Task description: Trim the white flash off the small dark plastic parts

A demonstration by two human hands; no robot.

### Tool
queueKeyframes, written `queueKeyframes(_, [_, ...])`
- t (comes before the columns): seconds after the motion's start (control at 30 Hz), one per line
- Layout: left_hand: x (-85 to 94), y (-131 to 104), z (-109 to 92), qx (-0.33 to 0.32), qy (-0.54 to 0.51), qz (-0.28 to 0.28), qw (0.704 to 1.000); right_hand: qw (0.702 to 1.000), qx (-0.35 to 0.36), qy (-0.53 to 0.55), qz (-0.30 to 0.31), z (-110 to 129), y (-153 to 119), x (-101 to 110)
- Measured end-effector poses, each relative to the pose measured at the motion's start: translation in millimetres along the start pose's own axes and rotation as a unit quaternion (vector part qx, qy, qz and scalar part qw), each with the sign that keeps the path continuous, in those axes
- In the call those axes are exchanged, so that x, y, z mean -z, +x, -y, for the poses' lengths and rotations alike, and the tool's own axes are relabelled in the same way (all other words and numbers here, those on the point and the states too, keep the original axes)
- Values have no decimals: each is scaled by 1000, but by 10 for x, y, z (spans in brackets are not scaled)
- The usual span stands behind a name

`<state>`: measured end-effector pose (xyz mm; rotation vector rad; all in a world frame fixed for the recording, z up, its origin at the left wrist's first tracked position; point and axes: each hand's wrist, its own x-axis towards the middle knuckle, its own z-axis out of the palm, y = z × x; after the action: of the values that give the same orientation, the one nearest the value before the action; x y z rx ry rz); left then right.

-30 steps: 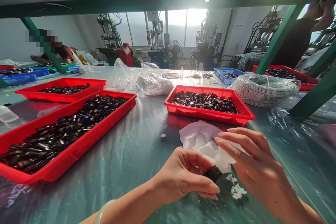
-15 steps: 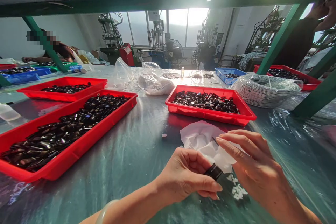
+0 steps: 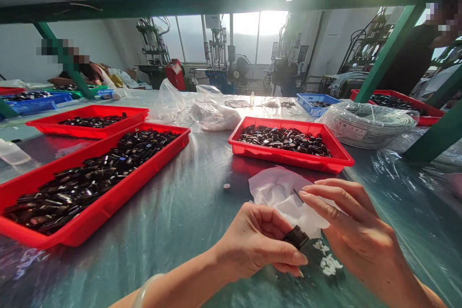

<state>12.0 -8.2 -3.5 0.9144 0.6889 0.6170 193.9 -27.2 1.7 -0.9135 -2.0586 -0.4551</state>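
Observation:
Between the thumb and fingers of my left hand (image 3: 258, 243) is a small black glossy part (image 3: 296, 237). To its right, my right hand (image 3: 357, 231) pinches a thin dark pointed tool (image 3: 298, 196) whose tip points up and left, apart from the black part. Beneath and behind the fingers lies a crumpled white sheet (image 3: 269, 187). Small white pieces (image 3: 330, 263) are scattered on the table beside my right hand. A single white oval piece (image 3: 226, 186) lies left of the sheet.
Red trays of black parts stand at the left (image 3: 97, 207), farther left (image 3: 90, 122) and ahead (image 3: 288, 156). A wrapped cable coil (image 3: 368, 125) is at the right. Clear plastic bags (image 3: 214, 115) lie farther back. Green posts (image 3: 391, 53) frame the view; two people are beyond.
The black part has tilted slightly in my left hand, so its face looks darker. Both hands stay in nearly the same place.

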Motion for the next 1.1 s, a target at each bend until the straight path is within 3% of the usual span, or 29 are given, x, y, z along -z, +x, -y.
queueKeyframes(0.43, [36, -5, -19, 5, 4, 9, 1000, 1000, 16, 11, -6, -17, 33, 18])
queueKeyframes(0.8, [73, -11, 6, 32, 17, 34, 999, 999, 18, 9, 50, -62, -62, 63])
queueKeyframes(1.1, [81, 12, 9, 33, 24, 31, 999, 999, 33, -4, 11, -43, -18, 40])
